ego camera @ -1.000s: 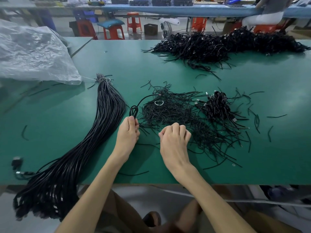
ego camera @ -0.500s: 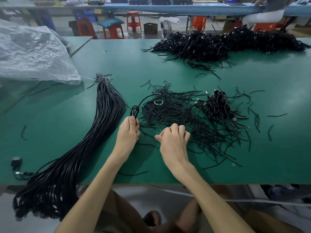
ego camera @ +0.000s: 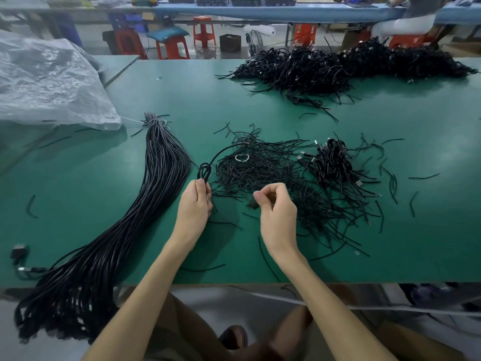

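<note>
Grip state, left hand (ego camera: 195,204): fingertips pinched closed on the folded cable (ego camera: 203,172), whose small loop stood up just above the fingers while its free tail arced away over the worktop (ego camera: 429,230) toward the loose ties (ego camera: 260,175). Grip state, right hand (ego camera: 277,212): fingers curled, thumb pressed to forefinger on a short dark piece, judged to be a single tie (ego camera: 253,203); the piece was too small to identify with certainty. The two hands were near each other but apart, above the near edge of the tie pile.

Assessment of progress: the cable was only partly coiled, as the tail lay unwound, and no tie was yet around it. Just right of the ties lay a small heap of coiled cables (ego camera: 330,165), and a far larger heap (ego camera: 351,63) ran along the back of the worktop; both were judged finished work. To the left, a thick bundle of straight cables (ego camera: 161,183) stretched from mid-worktop over the near edge, judged to be stock awaiting coiling. Beyond it lay a crumpled plastic bag (ego camera: 46,82). Considerable work was therefore left.
</note>
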Demonstrator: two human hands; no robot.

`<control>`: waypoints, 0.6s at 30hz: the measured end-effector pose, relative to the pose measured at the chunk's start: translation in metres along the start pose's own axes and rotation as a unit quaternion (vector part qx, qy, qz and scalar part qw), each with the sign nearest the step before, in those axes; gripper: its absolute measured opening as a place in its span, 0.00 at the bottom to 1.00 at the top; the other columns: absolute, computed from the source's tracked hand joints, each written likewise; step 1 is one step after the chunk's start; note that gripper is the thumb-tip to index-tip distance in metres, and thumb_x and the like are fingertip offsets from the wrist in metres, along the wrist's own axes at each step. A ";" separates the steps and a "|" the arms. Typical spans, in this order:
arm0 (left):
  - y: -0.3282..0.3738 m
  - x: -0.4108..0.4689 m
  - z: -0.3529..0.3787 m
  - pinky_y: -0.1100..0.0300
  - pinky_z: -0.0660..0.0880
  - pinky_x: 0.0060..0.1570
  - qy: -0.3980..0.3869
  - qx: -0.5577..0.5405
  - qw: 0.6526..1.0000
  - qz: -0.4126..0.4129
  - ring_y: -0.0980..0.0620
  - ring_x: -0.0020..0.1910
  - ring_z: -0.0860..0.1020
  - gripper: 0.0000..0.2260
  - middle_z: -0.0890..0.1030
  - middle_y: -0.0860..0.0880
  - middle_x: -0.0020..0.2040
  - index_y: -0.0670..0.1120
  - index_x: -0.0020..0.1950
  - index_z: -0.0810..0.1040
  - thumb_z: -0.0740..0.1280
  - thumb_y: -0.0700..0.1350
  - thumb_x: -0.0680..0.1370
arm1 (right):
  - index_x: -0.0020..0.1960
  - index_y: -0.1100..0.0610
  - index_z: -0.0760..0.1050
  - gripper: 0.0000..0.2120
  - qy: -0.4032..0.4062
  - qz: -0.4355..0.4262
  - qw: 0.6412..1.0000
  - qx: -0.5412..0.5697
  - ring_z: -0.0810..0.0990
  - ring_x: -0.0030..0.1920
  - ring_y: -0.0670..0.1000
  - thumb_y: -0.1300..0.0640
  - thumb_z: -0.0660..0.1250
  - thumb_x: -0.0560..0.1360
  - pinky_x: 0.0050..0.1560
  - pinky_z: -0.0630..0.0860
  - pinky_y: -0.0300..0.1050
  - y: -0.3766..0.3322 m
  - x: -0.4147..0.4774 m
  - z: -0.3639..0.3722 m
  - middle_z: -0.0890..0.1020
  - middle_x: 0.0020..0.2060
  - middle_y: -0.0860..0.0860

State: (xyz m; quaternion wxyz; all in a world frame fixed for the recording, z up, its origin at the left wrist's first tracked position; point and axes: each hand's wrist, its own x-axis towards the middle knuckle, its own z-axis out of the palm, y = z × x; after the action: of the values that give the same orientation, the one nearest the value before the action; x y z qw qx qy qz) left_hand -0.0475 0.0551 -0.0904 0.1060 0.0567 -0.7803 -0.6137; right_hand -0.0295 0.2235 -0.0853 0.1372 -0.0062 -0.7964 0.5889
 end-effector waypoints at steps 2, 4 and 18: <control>-0.002 0.001 0.001 0.58 0.63 0.31 -0.004 0.047 0.999 0.023 0.54 0.29 0.64 0.16 0.67 0.51 0.34 0.45 0.44 0.69 0.51 0.49 0.88 | 0.48 0.54 0.74 0.05 -0.005 -0.012 0.999 0.053 0.78 0.42 0.44 0.56 0.68 0.81 0.45 0.73 0.36 -0.003 -0.001 -0.002 0.80 0.42 0.48; -0.002 -0.001 0.003 0.56 0.65 0.34 -0.027 0.131 0.989 0.055 0.54 0.31 0.67 0.16 0.70 0.50 0.35 0.47 0.44 0.70 0.52 0.50 0.88 | 0.49 0.54 0.75 0.04 -0.021 -0.023 0.997 0.071 0.78 0.41 0.42 0.56 0.70 0.80 0.44 0.74 0.34 -0.004 -0.002 -0.002 0.80 0.40 0.46; -0.005 -0.011 0.008 0.55 0.68 0.39 -0.130 0.142 0.974 0.121 0.58 0.35 0.70 0.15 0.75 0.65 0.37 0.55 0.43 0.70 0.52 0.59 0.84 | 0.47 0.51 0.75 0.07 -0.057 -0.022 0.997 0.049 0.82 0.42 0.48 0.55 0.73 0.78 0.48 0.81 0.48 0.000 0.000 0.005 0.82 0.42 0.47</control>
State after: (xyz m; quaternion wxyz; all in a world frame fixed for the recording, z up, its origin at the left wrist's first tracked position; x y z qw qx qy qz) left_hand -0.0394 0.0640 -0.0976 0.0681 -0.1042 -0.8676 -0.4814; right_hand -0.0306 0.2193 -0.0870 0.1048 0.0514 -0.7733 0.6232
